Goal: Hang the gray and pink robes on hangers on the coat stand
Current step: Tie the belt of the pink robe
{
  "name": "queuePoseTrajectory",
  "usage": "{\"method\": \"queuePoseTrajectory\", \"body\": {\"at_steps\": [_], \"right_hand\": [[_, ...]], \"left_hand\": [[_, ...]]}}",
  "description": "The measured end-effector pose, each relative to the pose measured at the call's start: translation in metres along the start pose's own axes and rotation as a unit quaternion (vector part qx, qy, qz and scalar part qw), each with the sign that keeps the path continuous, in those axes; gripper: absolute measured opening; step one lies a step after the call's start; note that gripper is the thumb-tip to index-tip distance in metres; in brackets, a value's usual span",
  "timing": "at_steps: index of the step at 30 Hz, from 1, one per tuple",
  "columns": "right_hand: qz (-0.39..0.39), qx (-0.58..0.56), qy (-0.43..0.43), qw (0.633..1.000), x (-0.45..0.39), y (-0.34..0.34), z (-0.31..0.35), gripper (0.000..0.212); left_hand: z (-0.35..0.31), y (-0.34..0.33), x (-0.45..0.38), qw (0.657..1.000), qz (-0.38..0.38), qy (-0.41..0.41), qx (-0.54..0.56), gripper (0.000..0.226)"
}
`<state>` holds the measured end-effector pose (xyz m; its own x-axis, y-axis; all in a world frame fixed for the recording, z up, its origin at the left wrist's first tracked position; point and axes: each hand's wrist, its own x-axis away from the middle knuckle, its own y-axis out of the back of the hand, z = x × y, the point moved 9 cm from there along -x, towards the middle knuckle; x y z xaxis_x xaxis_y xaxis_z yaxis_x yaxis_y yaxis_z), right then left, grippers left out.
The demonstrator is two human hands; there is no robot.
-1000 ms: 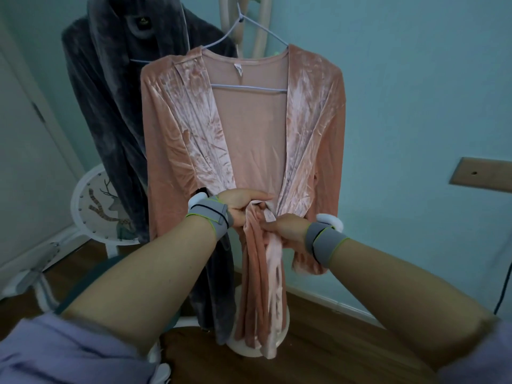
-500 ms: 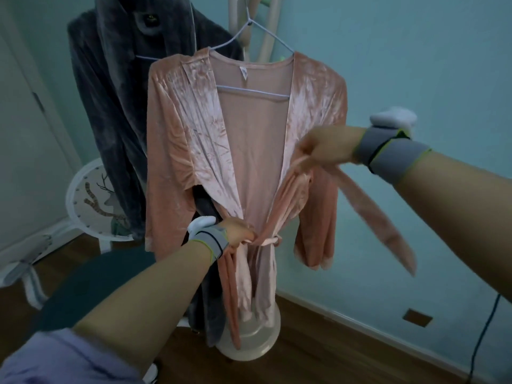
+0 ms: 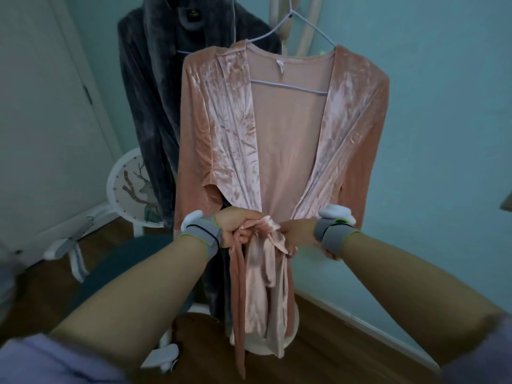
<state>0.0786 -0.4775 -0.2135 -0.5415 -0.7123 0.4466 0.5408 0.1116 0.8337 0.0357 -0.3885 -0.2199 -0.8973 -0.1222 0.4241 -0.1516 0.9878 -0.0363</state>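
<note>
A pink velvet robe (image 3: 232,128) hangs open-fronted on a thin wire hanger (image 3: 288,85) hooked to the pale coat stand (image 3: 311,23). Behind it, to the left, the gray plush robe (image 3: 149,101) hangs on the same stand. The pink belt (image 3: 263,231) is bunched in a knot at the robe's waist, its ends trailing down. My left hand (image 3: 235,231) is fisted on the belt left of the knot. My right hand (image 3: 297,236) pinches the belt on the right side of the knot.
The stand's round white base (image 3: 292,331) rests on a wooden floor by a teal wall. A round white stool (image 3: 122,184) with a deer print stands behind the gray robe. White door (image 3: 41,120) at left. A dark round seat (image 3: 116,267) sits under my left forearm.
My right hand, which was raised to the right pulling a belt end out, has come back down to the waist. Both hands now grip the belt at the knot.
</note>
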Motion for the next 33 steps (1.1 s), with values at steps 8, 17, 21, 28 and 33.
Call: {"method": "queuePoseTrajectory", "body": {"at_steps": [8,17,21,28,33], "right_hand": [[-0.119,-0.067,-0.015,0.991,0.009,0.002,-0.026,0.045],[-0.281,0.028,-0.100,0.954,0.040,0.030,-0.070,0.029],[-0.341,0.001,-0.134,0.931,0.074,0.068,-0.105,0.028],[-0.455,-0.034,-0.239,0.857,0.147,0.137,-0.182,0.025],[-0.252,0.038,-0.242,0.936,0.136,0.100,-0.209,0.028]], "left_hand": [[-0.019,-0.019,-0.012,0.996,-0.062,-0.006,0.069,0.048],[-0.009,-0.018,-0.024,0.992,-0.105,-0.003,0.072,0.055],[-0.001,-0.007,-0.029,0.988,-0.144,-0.005,0.053,0.033],[0.000,-0.004,-0.034,0.980,-0.194,-0.004,-0.032,0.045],[0.010,-0.030,-0.035,0.991,-0.124,0.039,-0.008,0.033]]}}
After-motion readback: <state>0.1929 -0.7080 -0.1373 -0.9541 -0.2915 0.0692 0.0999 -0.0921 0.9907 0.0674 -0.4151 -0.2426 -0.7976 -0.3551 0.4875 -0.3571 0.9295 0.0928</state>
